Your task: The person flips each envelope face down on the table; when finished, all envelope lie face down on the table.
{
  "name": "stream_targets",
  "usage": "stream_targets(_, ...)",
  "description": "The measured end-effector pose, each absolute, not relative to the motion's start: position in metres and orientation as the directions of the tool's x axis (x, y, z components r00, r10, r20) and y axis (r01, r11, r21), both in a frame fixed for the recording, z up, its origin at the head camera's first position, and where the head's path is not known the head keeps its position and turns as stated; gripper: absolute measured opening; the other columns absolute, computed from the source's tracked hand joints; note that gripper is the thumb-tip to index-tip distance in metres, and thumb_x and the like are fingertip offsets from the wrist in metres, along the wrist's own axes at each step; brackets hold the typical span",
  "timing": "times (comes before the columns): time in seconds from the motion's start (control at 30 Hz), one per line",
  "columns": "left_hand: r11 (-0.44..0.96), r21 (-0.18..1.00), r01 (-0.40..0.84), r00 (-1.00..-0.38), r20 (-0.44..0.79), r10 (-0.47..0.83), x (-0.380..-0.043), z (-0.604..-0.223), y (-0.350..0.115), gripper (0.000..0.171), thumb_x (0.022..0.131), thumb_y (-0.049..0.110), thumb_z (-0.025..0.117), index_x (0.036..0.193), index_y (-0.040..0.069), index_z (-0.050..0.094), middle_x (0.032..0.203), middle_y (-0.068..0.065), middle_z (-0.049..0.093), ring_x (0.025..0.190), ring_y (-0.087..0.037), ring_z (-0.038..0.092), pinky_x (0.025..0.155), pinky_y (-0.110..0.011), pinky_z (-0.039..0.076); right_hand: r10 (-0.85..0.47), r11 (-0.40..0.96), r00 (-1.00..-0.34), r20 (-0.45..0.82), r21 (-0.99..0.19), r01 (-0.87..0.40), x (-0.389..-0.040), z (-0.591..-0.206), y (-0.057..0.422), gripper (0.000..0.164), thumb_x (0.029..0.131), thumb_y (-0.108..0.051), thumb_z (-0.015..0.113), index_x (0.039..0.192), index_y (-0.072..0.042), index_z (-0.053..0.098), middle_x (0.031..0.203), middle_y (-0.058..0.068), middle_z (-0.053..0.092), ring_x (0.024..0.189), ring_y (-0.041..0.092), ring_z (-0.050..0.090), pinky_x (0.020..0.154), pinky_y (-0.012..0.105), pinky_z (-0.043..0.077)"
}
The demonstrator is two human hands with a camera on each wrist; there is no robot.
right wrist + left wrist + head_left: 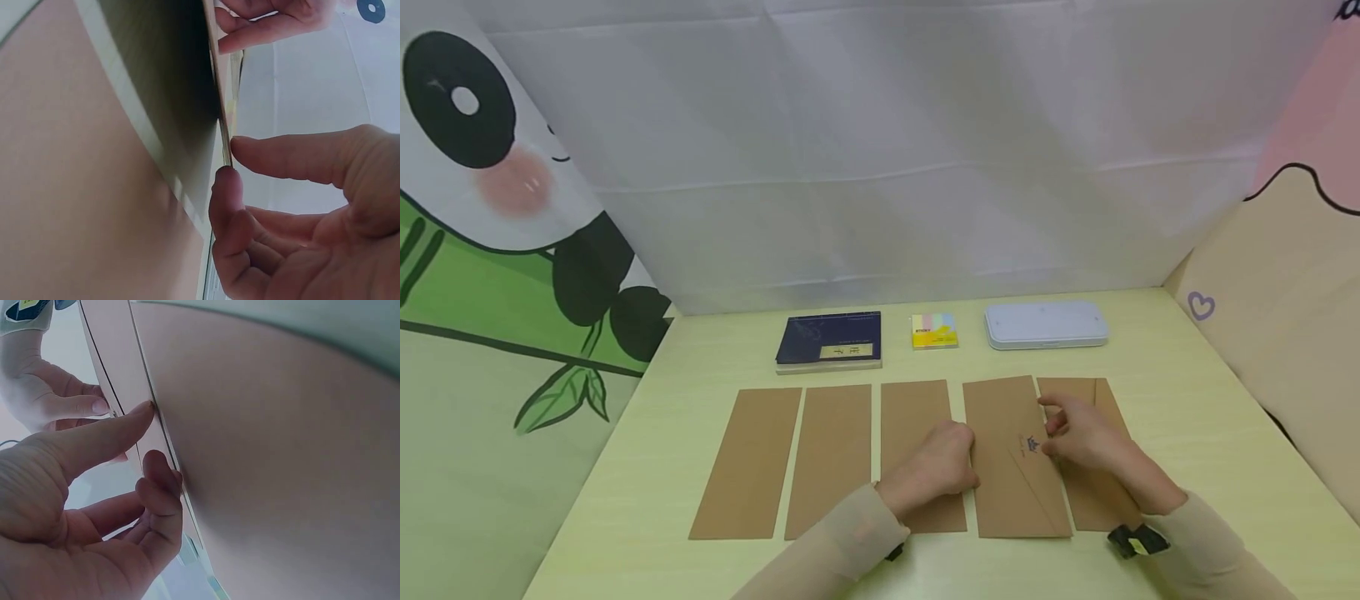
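Note:
Several brown paper envelopes lie in a row on the table. The envelope (1000,454) second from the right has a small dark crown print and a slanted flap line on its face. My left hand (931,468) holds its left edge, thumb and curled fingers meeting that edge in the left wrist view. At its right edge my right hand (1084,435) pinches the paper between thumb (281,156) and index finger. In the right wrist view this edge stands raised off the table. Partly under my right hand lies the rightmost envelope (1078,392); my left hand covers part of the middle envelope (913,408).
Behind the row are a dark blue notebook (827,333), a pack of sticky notes (934,332) and a pale flat case (1047,323). Two more envelopes, the leftmost (748,467) and its neighbour (835,458), lie flat. White cloth (887,167) hangs behind the table (625,517).

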State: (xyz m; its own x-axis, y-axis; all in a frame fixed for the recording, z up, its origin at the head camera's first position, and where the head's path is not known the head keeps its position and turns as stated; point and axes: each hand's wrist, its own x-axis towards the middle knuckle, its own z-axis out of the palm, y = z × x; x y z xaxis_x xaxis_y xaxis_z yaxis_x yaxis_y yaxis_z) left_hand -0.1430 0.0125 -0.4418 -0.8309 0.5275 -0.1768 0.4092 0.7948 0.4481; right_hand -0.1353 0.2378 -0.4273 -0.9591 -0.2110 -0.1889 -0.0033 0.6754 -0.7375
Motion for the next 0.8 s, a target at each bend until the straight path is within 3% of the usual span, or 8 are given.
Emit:
stream_targets(0.43,0.756,0.478,0.447,-0.807,-0.148,0.571,-0.145,-0.445,0.016,0.032,0.065,0.012,0.086,0.066,0.008,0.054,0.064,0.002,0.044,0.058,-0.012,0.041,0.051,-0.022,0.036,-0.228,0.679,-0.957,-0.178,-0.734,-0.025,-0.133,-0.419,0.243,0.062,0.077,0.007,0.069,0.132,0.013,0.041,0.086,0.01,0.059,0.08,0.025,0.058,0.062,0.036,0.048)
stream_targets(0.7,0.738,0.497,0.456,-0.801,-0.132,0.584,-0.147,-0.448,0.018,0.034,0.07,0.022,0.085,0.092,0.004,0.067,0.077,0.002,0.049,0.071,-0.012,0.045,0.062,-0.021,0.039,-0.243,0.624,-0.958,-0.154,-0.78,-0.033,-0.133,-0.415,0.245,0.059,0.08,0.007,0.065,0.134,0.009,0.041,0.086,0.011,0.059,0.08,0.026,0.059,0.066,0.037,0.048)
stream_targets(0.8,0.711,0.534,0.457,-0.802,-0.097,0.589,-0.148,-0.449,0.018,0.034,0.074,0.029,0.083,0.093,0.004,0.069,0.076,0.001,0.051,0.07,-0.011,0.045,0.062,-0.021,0.04,-0.26,0.6,-0.958,-0.119,-0.798,-0.063,-0.133,-0.413,0.246,0.057,0.083,0.007,0.063,0.136,0.007,0.041,0.089,0.011,0.06,0.084,0.026,0.059,0.069,0.038,0.047)
